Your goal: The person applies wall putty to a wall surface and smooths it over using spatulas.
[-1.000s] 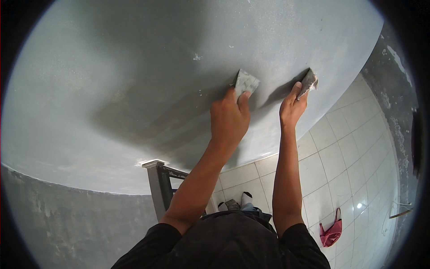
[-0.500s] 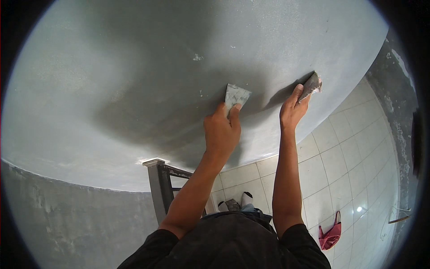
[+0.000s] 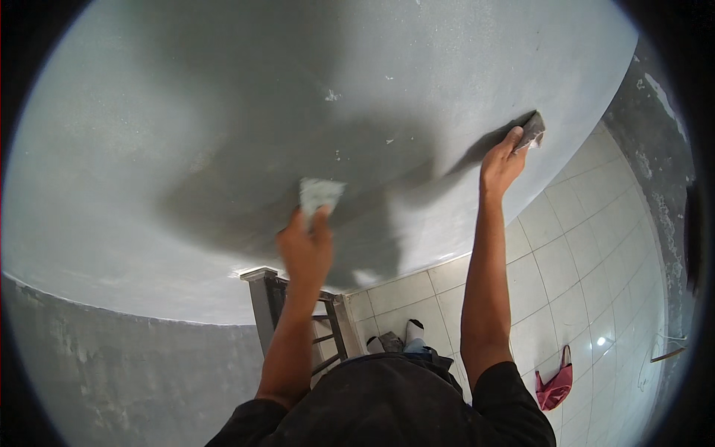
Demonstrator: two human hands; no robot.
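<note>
My left hand point(image 3: 307, 249) grips a flat putty knife point(image 3: 320, 192), its wide pale grey blade smeared and pointing up. Motion blurs the hand and blade a little, and I cannot tell whether the blade touches the grey wall point(image 3: 246, 97). Farther right, my right hand point(image 3: 503, 165) is closed around a folded piece of sandpaper point(image 3: 532, 132) with a ragged pale edge, held against the wall near its right side. Small white specks point(image 3: 332, 95) mark the wall's smooth surface.
Below my left forearm stands a dark metal railing point(image 3: 262, 305) with a square post. White floor tiles point(image 3: 555, 261) lie below, with a red bag point(image 3: 555, 384) on them. A rough grey wall point(image 3: 648, 141) rises at the far right. My feet point(image 3: 413, 329) show beneath me.
My left hand has swung left and down with the putty knife. My right hand has slid slightly right and up along the wall with the sandpaper.
</note>
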